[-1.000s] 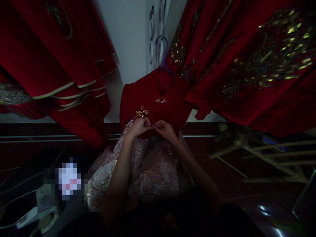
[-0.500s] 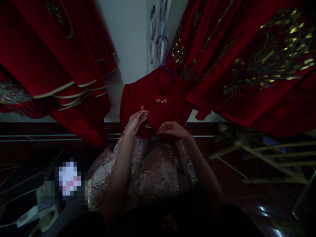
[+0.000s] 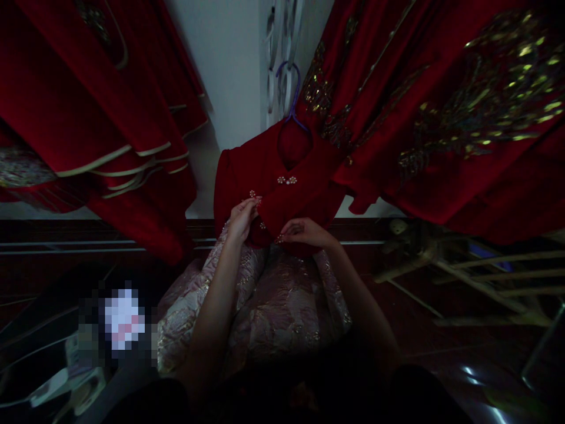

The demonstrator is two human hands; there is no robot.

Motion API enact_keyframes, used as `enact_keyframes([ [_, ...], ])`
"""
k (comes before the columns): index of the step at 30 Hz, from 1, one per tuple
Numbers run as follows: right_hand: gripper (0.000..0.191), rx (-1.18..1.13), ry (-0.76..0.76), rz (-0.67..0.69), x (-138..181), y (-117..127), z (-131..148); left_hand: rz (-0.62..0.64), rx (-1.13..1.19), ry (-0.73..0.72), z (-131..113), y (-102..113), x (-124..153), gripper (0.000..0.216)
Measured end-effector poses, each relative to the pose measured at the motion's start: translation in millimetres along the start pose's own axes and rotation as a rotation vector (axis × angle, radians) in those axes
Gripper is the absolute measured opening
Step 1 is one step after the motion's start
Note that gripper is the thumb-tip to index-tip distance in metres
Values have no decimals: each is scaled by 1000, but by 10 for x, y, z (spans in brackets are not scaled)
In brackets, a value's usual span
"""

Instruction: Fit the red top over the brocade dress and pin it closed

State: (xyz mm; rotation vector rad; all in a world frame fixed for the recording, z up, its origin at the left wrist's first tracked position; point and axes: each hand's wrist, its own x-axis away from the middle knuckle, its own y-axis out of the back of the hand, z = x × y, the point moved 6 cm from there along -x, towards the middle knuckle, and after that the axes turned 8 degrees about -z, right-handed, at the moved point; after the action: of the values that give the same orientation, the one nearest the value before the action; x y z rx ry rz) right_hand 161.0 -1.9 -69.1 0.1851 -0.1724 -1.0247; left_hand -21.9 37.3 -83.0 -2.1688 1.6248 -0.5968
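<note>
A red jacket (image 3: 304,197) with a V-shaped neck hangs on a purple hanger (image 3: 295,100) in front of me. One flower-shaped beaded fastener (image 3: 286,181) joins its front at the chest. My left hand (image 3: 242,218) is closed in a pinch on a second beaded fastener (image 3: 258,201) at the front edge. My right hand (image 3: 306,231) pinches the lower corner of the other front panel, at a small beaded fastener (image 3: 279,238). Below that opening, another fastener (image 3: 263,225) shows between my hands. A pale pink brocade skirt (image 3: 282,300) with metallic pattern spreads under the jacket.
Red garments with pale piping (image 3: 132,123) hang at the left. At the right hangs a red garment with gold sequins (image 3: 494,94). A white metal scrollwork (image 3: 282,59) carries the hanger. A wooden rack or chair (image 3: 477,282) stands at the right. Lower left is dark and partly pixelated.
My left fingers have closed in more on the fastener at the front edge. My right hand has shifted slightly left with the panel corner still pinched.
</note>
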Motion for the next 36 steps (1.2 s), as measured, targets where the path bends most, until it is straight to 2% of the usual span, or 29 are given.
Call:
enact_keyframes([
  [3,32,17,-10,29,40,26,34,43,-90,7,-24,-78,16,20],
  [5,31,28,-31,77,94,60,49,117,-210,-85,-117,-220,24,25],
  [8,31,39,-72,160,195,129,57,260,-505,-456,-398,-565,75,24],
  [11,33,54,-115,210,275,194,61,349,-945,-857,-628,-922,158,25],
  [13,33,59,-128,206,303,230,78,393,-1202,-1013,-693,-1092,173,26],
  [15,31,54,-126,194,319,253,105,461,-1321,-1087,-722,-1205,164,26],
  [21,27,36,-124,209,361,279,121,613,-1226,-1149,-772,-1386,94,17],
  [27,31,66,-49,184,359,319,179,786,-1159,-1054,-816,-1474,94,9],
  [32,28,80,114,-57,360,425,474,760,-1049,-947,-842,-1429,33,4],
  [36,30,77,300,-396,266,554,813,724,-989,-1052,-855,-1432,52,6],
])
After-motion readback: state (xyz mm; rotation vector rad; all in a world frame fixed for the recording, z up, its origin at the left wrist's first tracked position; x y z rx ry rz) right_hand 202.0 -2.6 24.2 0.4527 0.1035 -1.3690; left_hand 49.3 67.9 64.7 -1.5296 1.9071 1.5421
